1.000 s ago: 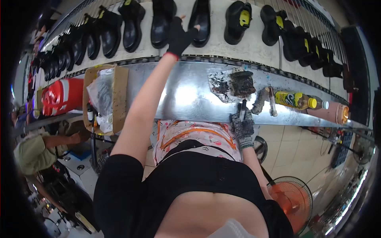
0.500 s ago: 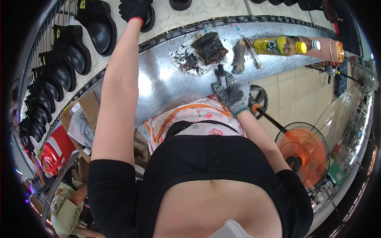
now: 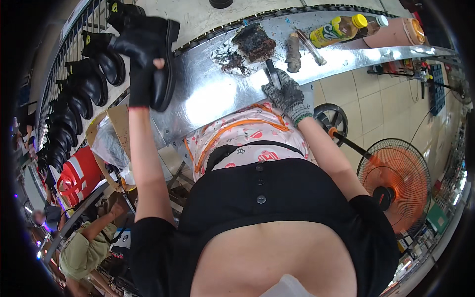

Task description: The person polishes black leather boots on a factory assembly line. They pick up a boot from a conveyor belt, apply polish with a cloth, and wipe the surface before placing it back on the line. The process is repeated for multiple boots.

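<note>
My left hand (image 3: 141, 88), in a black glove with a red cuff and a bare thumb tip showing, grips a black leather boot (image 3: 146, 42). The boot is tilted over the left end of the metal bench (image 3: 198, 94), its sole facing right. My right hand (image 3: 287, 94) wears a stained grey knit glove. Its fingers are closed round a short pen-like tool (image 3: 273, 75) with a dark tip and a pale shaft, whose exact kind I cannot tell. Just beyond lies a black-smeared pad (image 3: 255, 42) on stained paper (image 3: 230, 62). A grey wrapped roll (image 3: 293, 53) and a thin stick (image 3: 311, 48) lie nearby.
Bottles (image 3: 339, 30) and a pink cylinder (image 3: 393, 33) lie at the bench's right. A conveyor (image 3: 237, 7) with black boots (image 3: 86, 81) runs along the far and left sides. An orange fan (image 3: 396, 183) stands right. Below left are a cardboard box (image 3: 118, 121) and another person (image 3: 81, 255).
My left hand has drawn back from the conveyor toward me, bringing the boot over the bench's left end. My right hand still holds the pen-like tool. The whole view has shifted slightly.
</note>
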Tool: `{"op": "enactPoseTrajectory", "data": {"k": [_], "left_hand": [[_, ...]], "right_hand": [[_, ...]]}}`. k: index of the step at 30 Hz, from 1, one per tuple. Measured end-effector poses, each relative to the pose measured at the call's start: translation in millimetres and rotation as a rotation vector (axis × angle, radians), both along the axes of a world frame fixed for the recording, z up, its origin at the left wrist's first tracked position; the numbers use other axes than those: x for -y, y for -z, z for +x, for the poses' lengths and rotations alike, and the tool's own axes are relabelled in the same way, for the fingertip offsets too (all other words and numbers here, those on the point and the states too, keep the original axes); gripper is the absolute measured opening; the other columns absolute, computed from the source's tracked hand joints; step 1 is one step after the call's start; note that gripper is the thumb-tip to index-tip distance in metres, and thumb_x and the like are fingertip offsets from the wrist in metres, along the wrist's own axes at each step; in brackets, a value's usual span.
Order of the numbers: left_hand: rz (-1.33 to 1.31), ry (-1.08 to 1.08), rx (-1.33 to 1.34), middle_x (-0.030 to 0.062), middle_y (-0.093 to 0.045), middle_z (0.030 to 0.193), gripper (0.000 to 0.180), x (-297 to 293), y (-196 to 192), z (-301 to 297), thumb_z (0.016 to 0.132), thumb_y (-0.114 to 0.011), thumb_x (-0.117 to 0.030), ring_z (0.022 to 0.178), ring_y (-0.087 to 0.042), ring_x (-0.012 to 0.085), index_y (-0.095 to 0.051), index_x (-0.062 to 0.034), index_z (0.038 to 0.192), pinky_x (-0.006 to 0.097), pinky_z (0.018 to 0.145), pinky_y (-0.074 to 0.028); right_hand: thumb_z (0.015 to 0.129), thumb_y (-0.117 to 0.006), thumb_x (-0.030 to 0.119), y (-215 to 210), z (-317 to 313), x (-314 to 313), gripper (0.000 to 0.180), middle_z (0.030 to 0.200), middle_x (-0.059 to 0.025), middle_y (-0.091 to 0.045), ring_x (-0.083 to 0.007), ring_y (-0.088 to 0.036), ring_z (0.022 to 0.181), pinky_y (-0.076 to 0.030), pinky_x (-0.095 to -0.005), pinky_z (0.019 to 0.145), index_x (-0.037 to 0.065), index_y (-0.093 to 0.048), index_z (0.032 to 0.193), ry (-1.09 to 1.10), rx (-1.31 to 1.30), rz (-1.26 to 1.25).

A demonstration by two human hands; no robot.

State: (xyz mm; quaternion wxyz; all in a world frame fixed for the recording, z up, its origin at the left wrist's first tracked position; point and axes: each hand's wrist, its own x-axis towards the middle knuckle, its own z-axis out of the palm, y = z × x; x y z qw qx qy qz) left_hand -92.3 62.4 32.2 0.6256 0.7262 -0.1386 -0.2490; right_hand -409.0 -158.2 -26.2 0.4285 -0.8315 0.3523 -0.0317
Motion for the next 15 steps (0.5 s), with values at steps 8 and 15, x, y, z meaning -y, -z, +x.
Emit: {"op": "enactPoseTrajectory", "data": {"k": [8,15], "left_hand": [[0.596,-0.208,0.411,0.0145,-0.053,0.118,0.078,-57.5,31.2,-116.5,0.059,-0.077,-0.024,0.11,-0.051,0.0272,-0.043,0.0019,0.124,0.035,0.095,-0.04],[0.557,-0.366,0.478,0.0228,-0.051,0.119,0.078,-37.7,32.0,-141.6,0.064,-0.077,-0.026,0.114,-0.049,0.0345,-0.038,0.0032,0.125,0.04,0.097,-0.038]], "right_hand": [[0.076,-0.063,0.041,28.7,-8.3,4.8,0.064,0.116,-0.0218,-0.056,-0.0378,-0.053,0.108,-0.042,-0.0438,0.092,0.004,-0.047,0.127,0.011,-0.017,0.104],[0.076,-0.063,0.043,23.5,-11.9,3.8,0.071,0.125,-0.0232,-0.05,-0.0366,-0.047,0.118,-0.037,-0.0423,0.099,0.004,-0.042,0.132,-0.003,-0.053,0.121]]}}
